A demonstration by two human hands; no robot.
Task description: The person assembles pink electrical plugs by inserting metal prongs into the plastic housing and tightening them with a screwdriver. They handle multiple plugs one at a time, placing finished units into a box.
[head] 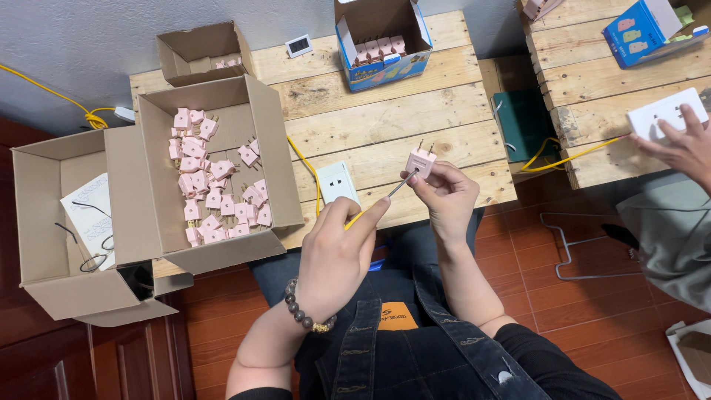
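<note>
A view from above of a person seated at a rough wooden pallet table (385, 118), both bare hands raised over its near edge. The right hand (444, 194) pinches a small pink plug (420, 161) between fingertips and thumb, the fingers closed around its lower body, its two metal prongs pointing up and away. The plug is held in the air just above the table's front edge, near the middle of the view. The left hand (337, 252), wearing a dark bead bracelet (305, 315) at the wrist, is closed around a yellow-handled screwdriver (378, 201). The thin metal shaft slants up to the right, and its tip touches the side of the plug.

Just left of the hands, a white socket (337, 182) lies on the table with a yellow cable (305, 164) running from it. Further left, an open cardboard box (215, 170) holds a loose heap of many more pink plugs. An emptier box (63, 222) beside it holds a sheet of paper. At the far edge stands a blue carton (384, 68) with a neat row of pink plugs inside.

At the right edge, on a second table, another person's hand (685, 148) rests on a white socket plate (666, 112).
</note>
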